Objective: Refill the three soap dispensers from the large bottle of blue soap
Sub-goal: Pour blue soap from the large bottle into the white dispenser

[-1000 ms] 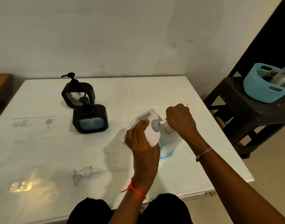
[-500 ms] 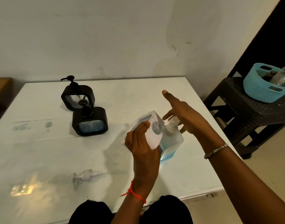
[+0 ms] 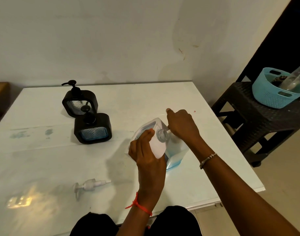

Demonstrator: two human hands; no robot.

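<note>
large bottle [image 3: 177, 154]: clear, squarish plastic, blue soap pooled low in it, standing on the white table [image 3: 43, 159] near its right edge, in front of you. your right hand [image 3: 181, 126] is curled over its top, grasping what is likely the cap; the closure itself is hidden. judge it light with so little soap, thin-walled, apt to buckle if squeezed, slick where soap has run; take it by the shoulder or both flat sides, not the neck alone. white dispenser [image 3: 157, 147]: rounded white plastic frame, clear window, bare clear neck, held tilted beside the bottle's top in your left hand [image 3: 146, 155], fingers wrapped round its body; stiff, light, smooth. near black dispenser [image 3: 93, 128], blue inside, and far black dispenser [image 3: 79, 103], both with pumps on, stand well apart to the left. loose white pump [image 3: 89, 185] lies near the table's front edge.
</note>
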